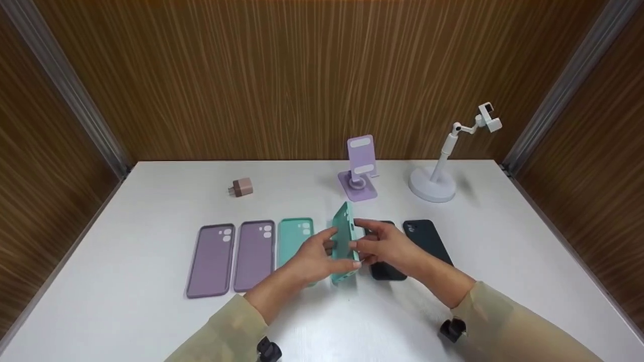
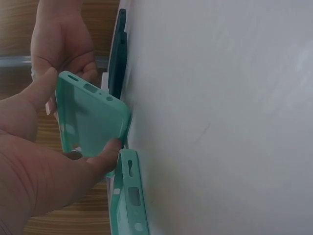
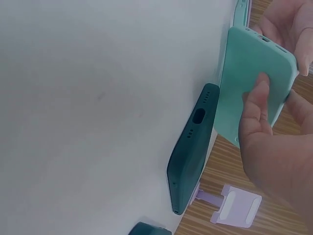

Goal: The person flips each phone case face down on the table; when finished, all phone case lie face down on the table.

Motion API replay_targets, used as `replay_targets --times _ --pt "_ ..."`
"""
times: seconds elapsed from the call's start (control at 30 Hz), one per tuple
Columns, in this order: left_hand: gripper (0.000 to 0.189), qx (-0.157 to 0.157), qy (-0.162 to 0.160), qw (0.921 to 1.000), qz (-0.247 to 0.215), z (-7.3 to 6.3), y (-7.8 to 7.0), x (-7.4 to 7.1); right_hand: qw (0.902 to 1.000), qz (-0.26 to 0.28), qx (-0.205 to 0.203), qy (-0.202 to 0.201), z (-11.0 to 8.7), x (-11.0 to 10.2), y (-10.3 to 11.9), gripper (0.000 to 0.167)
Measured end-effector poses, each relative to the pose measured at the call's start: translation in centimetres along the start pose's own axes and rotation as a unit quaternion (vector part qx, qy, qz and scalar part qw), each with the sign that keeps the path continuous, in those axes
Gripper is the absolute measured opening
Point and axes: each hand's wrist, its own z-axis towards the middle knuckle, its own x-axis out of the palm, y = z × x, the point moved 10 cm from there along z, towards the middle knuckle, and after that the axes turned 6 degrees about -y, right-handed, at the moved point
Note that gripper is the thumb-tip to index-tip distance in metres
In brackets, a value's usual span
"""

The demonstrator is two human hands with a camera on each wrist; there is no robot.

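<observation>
A mint-green phone case [image 1: 342, 226] is tilted up on edge between my two hands. My left hand [image 1: 311, 258] grips it by its edges, with the thumb along the near end and fingers on the left side. My right hand [image 1: 392, 246] pinches its right side; in the right wrist view, fingers lie against the smooth back of the case [image 3: 244, 68]. Left of it lies a second mint-green case [image 1: 292, 234], partly covered by my left hand. Under my right hand lies a dark phone case [image 1: 387, 272], partly hidden.
Two purple phone cases [image 1: 213, 261] lie side by side at the left. Another dark phone case [image 1: 427, 239] lies at the right, partly behind my right forearm. Behind stand a pink charger plug [image 1: 243, 187], a purple phone stand [image 1: 362, 157] and a white jointed stand [image 1: 432, 186].
</observation>
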Motion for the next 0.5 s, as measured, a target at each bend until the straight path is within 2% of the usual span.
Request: replay_targets --times 0.2,0.33,0.5 --pt "0.099 0.012 0.003 0.9999 0.008 0.04 -0.29 -0.36 1.0 0.0 -0.004 0.004 0.15 0.54 -0.13 0.077" --pt "0.098 0.03 0.02 0.9994 -0.003 0.0 -0.64 -0.51 1.0 0.002 -0.006 0.005 0.26 0.62 -0.27 0.077" --pt "0.096 0.03 0.042 0.9984 -0.023 0.06 -0.68 -0.46 0.9999 0.007 -0.01 0.009 0.34 0.68 -0.37 0.075"
